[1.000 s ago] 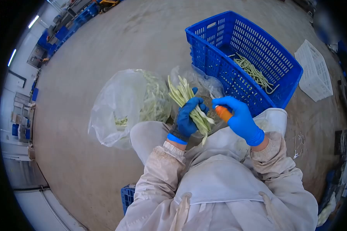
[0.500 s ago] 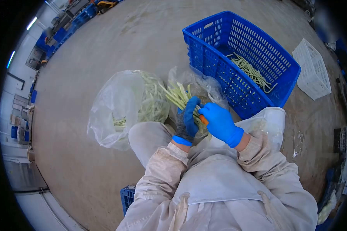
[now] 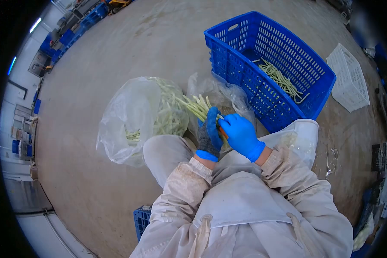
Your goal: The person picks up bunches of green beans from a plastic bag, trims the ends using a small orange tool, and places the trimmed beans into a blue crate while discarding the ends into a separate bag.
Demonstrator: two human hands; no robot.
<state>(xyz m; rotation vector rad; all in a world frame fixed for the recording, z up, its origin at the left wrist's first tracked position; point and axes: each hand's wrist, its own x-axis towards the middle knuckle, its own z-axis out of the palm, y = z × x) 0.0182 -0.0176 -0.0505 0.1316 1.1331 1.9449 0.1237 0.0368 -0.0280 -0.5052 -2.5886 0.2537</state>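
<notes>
A bunch of long green beans point(image 3: 197, 106) is gripped by my left hand point(image 3: 209, 135), which wears a grey-and-blue work glove, its fingers wrapped round the stalks. The bean tips fan out up and to the left. Pressed close beside it, my right hand point(image 3: 243, 136) in a blue disposable glove is closed on a small orange object point(image 3: 222, 133). Most of that object is hidden between the hands, so its kind does not show. Beyond my hands, a clear plastic bag point(image 3: 235, 96) lies crumpled against the crate.
A large translucent bag point(image 3: 124, 109) of beans stands on the floor by my left knee. At front right is a blue slatted crate point(image 3: 249, 81) with loose beans point(image 3: 279, 79) inside. A white basket point(image 3: 350, 81) sits beyond it. A blue plastic crate point(image 3: 141, 221) shows near my left hip.
My right hand has moved slightly left and down, closer to my left hand. Less of the orange object shows now. The bunch stays in my left hand, turned slightly.
</notes>
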